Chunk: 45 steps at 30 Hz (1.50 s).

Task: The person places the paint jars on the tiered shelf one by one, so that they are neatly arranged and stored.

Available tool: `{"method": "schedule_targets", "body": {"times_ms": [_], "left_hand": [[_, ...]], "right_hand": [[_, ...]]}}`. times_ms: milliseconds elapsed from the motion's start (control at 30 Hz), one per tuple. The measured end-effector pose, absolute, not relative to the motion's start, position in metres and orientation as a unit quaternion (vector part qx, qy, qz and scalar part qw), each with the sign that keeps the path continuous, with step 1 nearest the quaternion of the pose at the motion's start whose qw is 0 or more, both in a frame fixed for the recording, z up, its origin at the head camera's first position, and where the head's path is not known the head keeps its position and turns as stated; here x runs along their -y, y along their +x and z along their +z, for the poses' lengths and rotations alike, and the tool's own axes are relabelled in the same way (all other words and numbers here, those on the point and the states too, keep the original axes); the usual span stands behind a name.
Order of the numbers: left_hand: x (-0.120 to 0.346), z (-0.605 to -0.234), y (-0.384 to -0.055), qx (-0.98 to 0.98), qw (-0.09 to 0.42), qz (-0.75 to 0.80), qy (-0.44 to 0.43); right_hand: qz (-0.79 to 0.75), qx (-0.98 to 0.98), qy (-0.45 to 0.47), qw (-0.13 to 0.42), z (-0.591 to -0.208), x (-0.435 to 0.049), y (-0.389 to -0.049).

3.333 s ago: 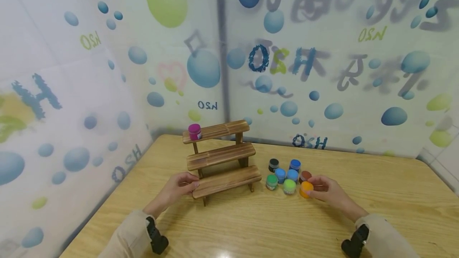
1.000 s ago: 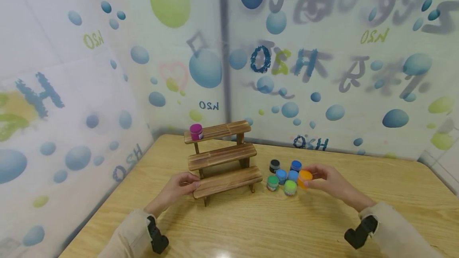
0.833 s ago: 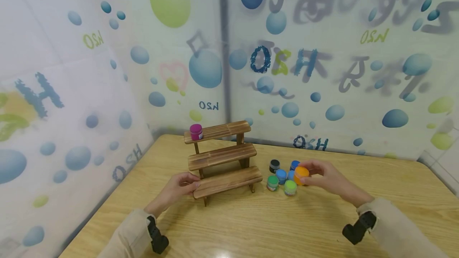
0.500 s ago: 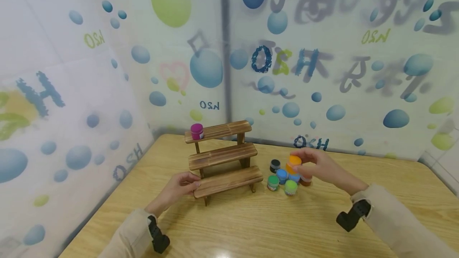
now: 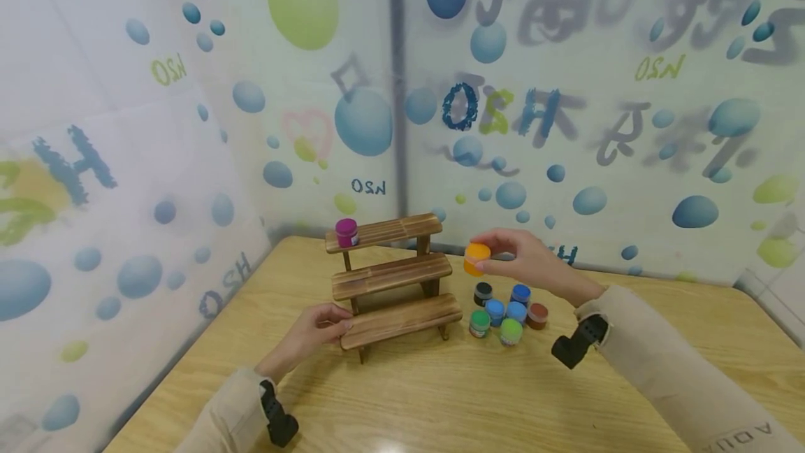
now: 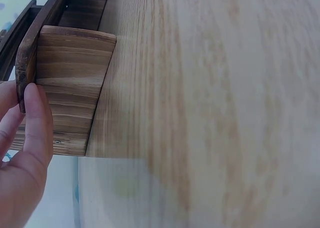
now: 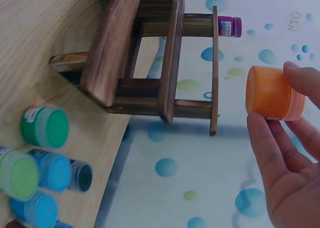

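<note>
1. Open air separates the orange jar (image 5: 476, 259), in the right hand (image 5: 528, 261), from the wooden rack (image 5: 393, 277).
2. The top shelf (image 5: 390, 231) has room right of the purple jar (image 5: 346, 233) (which blocks its left end).
3. Seven jars (image 5: 495, 312) crowd the bench (image 5: 402, 397) below.
4. The left hand (image 5: 308, 333) obstructs the bottom shelf's (image 5: 402, 320) left end.

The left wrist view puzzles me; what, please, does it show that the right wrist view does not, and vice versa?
Only the left wrist view shows the left hand, holding one end of the wooden stand.
Only the right wrist view shows the right hand gripping the orange jar, the magenta jar on the top shelf and other jars on the table.
Both show the wooden stand, the table and the dotted backdrop.
</note>
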<state>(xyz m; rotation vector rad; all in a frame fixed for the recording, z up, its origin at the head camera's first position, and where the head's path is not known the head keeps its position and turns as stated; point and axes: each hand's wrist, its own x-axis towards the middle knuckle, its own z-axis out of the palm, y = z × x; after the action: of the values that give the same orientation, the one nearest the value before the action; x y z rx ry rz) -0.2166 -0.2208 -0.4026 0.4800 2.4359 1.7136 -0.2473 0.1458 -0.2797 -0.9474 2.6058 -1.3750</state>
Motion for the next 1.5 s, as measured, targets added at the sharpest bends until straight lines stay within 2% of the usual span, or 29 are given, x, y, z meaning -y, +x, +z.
{"method": "schedule_targets", "body": {"times_ms": [167, 467, 1000, 1500], "left_hand": [[0.220, -0.403, -0.217, -0.807, 0.062, 0.565, 0.161], [0.219, -0.404, -0.217, -0.806, 0.059, 0.566, 0.165], [0.222, -0.407, -0.218, -0.799, 0.045, 0.578, 0.159], [0.220, -0.409, -0.216, -0.796, 0.045, 0.585, 0.152]], "right_hand": [[-0.448, -0.835, -0.319, 0.031, -0.274, -0.122, -0.257], [-0.441, -0.827, -0.347, 0.016, -0.286, -0.077, -0.273], [-0.511, -0.808, -0.294, 0.022, -0.270, -0.027, -0.294], [-0.510, -0.823, -0.249, 0.014, -0.282, -0.003, -0.312]]}}
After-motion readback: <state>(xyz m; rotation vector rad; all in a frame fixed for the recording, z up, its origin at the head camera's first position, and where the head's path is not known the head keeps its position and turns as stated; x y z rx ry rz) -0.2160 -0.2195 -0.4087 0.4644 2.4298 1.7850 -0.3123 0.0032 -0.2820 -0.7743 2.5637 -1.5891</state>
